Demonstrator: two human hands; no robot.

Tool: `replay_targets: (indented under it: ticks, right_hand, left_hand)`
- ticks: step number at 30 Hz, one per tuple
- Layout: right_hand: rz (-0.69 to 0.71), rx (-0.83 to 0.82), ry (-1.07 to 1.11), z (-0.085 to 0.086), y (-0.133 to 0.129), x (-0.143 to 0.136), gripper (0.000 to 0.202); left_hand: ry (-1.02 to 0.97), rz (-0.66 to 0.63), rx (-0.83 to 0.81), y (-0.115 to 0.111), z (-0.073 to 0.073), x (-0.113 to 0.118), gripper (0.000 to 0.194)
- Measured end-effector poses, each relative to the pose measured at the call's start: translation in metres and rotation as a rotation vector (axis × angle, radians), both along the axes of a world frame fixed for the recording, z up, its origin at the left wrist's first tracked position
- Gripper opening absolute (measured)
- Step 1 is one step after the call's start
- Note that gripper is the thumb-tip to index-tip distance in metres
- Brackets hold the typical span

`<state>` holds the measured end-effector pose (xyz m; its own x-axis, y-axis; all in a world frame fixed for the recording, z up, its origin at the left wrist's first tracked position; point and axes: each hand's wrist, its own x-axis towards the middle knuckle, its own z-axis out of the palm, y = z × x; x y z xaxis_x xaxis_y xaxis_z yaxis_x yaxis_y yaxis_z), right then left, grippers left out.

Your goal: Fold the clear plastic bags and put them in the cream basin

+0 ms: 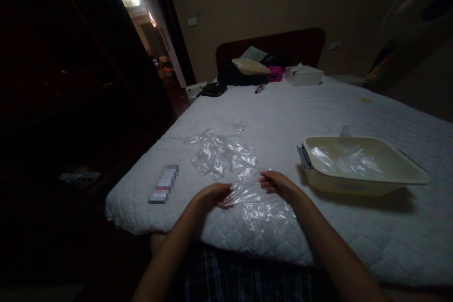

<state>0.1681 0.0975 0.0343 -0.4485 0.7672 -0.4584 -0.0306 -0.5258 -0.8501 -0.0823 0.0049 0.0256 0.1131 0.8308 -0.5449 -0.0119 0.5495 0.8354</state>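
A clear plastic bag (264,214) lies creased on the quilted bed cover in front of me. My left hand (218,194) has its fingers closed on the bag's left edge, and pull lines run through the film from there. At the bag's upper right is my right hand (278,183), its fingers slightly bent and apart, held near the film. Whether they touch it is hard to make out. Just beyond my hands lies a loose pile of crumpled clear plastic bags (221,153), with one small piece (239,126) apart behind it.
To the right stands a cream plastic bin (364,186) with clear bags (347,160) inside. A blurred-out flat object (164,185) lies at left. Farther back are a white box (303,75), a pillow (250,66) and a pink roll (275,74) before the headboard (300,42).
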Motion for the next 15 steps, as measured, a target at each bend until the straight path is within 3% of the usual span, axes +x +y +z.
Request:
replay_targets:
  ticks: [3,9,15]
  right_hand:
    - [-0.02,-0.047,0.016,-0.001,0.003,0.002,0.01]
    - [-0.027,-0.021,-0.031,-0.006,0.008,-0.002,0.006]
    - [-0.057,0.293,-0.198,0.0,0.0,-0.014,0.015]
  left_hand:
    - [-0.022,0.017,-0.089,-0.019,0.003,-0.015,0.032]
    - [0.007,0.013,-0.049,-0.044,0.005,-0.031,0.039]
    - [0.05,-0.015,-0.001,-0.04,-0.004,-0.022,0.037]
